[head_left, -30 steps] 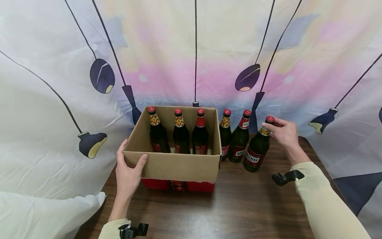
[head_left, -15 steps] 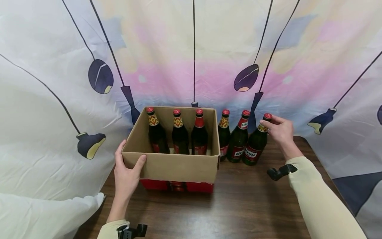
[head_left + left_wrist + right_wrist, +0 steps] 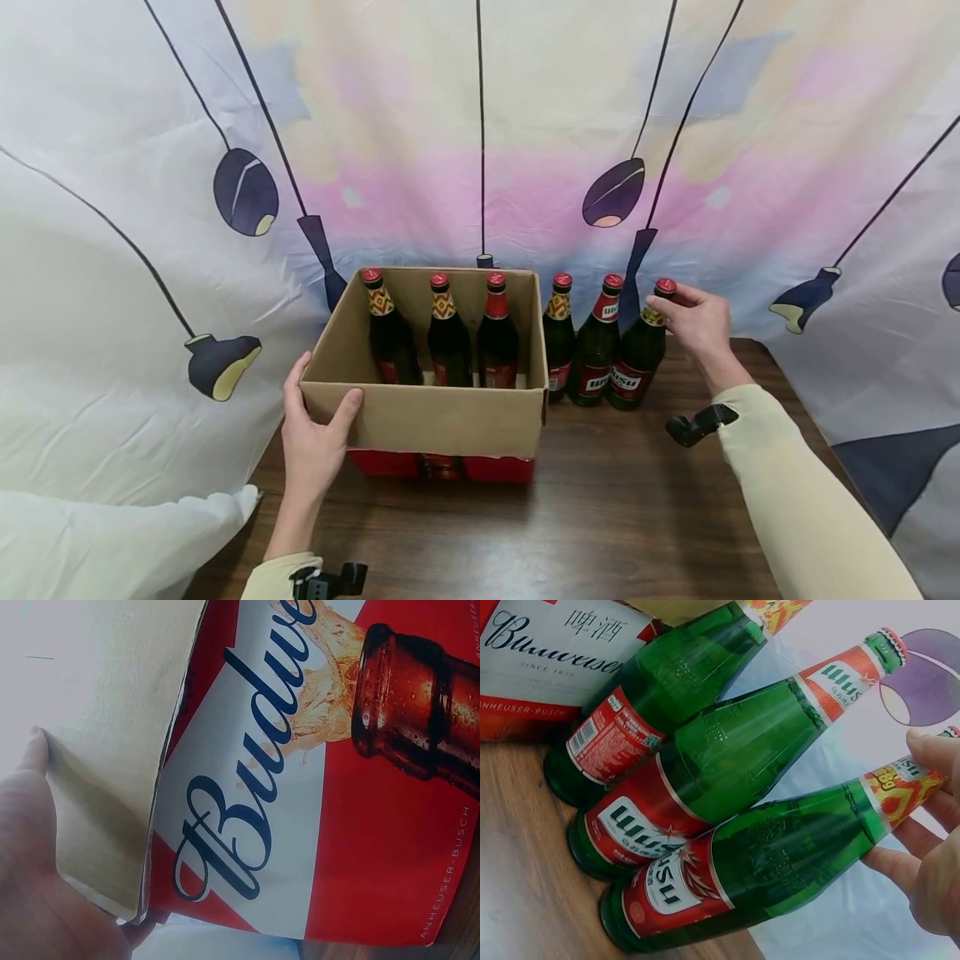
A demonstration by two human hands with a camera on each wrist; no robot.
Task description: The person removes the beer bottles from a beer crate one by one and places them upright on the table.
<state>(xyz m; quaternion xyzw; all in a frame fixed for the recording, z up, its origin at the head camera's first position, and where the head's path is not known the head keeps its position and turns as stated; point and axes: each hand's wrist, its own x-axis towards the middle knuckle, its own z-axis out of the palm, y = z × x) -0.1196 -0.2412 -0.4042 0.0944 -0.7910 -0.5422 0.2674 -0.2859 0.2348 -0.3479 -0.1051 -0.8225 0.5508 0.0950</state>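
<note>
1. Fingers and thumb of right hand (image 3: 699,323): clamped on the neck of the end green bottle (image 3: 637,367), pinching at the patterned collar label.
2. Location of end green bottle: on wooden table (image 3: 600,517), close against middle bottle (image 3: 595,358), with inner bottle (image 3: 558,342) next to the box.
3. Left hand (image 3: 313,446): grips front left corner of cardboard box (image 3: 442,421), thumb wide apart from fingers, pressed on front wall.
4. Inside box: three capped bottles (image 3: 452,346), upright, in a row.
</note>
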